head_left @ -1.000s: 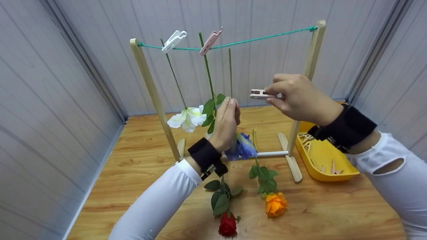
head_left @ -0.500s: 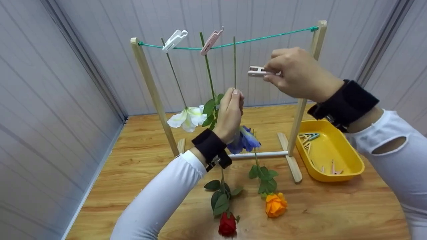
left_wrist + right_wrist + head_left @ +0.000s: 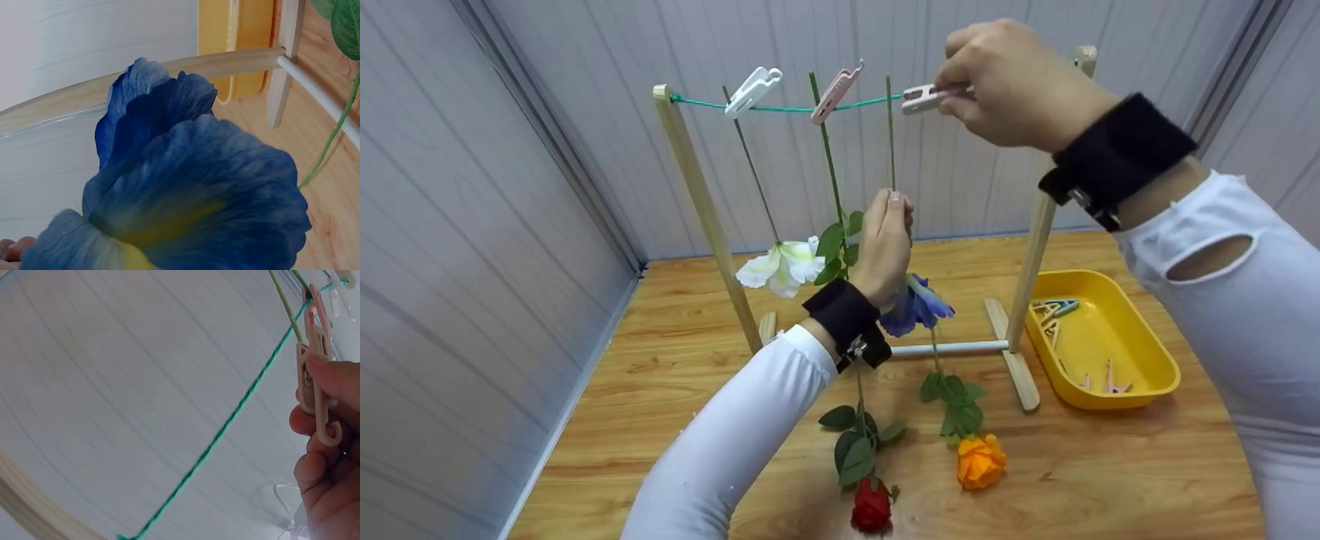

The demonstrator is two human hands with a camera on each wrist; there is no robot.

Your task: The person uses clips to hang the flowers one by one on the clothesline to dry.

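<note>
My left hand [image 3: 887,244] pinches the thin green stem [image 3: 890,135] of a blue flower [image 3: 916,306], held upside down with the stem's top at the green line [image 3: 787,109]. The bloom [image 3: 191,197] fills the left wrist view. My right hand [image 3: 1005,79] pinches a pale pink clothespin [image 3: 919,97] right beside the stem's top at the line; in the right wrist view the clothespin [image 3: 315,377] lies against the line [image 3: 225,427]. A white lily [image 3: 780,266] and a leafy stem [image 3: 829,165] hang from a white peg [image 3: 751,90] and a pink peg [image 3: 834,93].
The line runs between two wooden posts [image 3: 701,202] of a small rack on a wooden table [image 3: 675,375]. A red rose [image 3: 871,504] and an orange rose [image 3: 979,459] lie in front. A yellow tray [image 3: 1147,352] with several clothespins sits at the right.
My right hand has risen with the clothespin from chest height up to the line. My left hand has lifted the blue flower so its stem top reaches the line.
</note>
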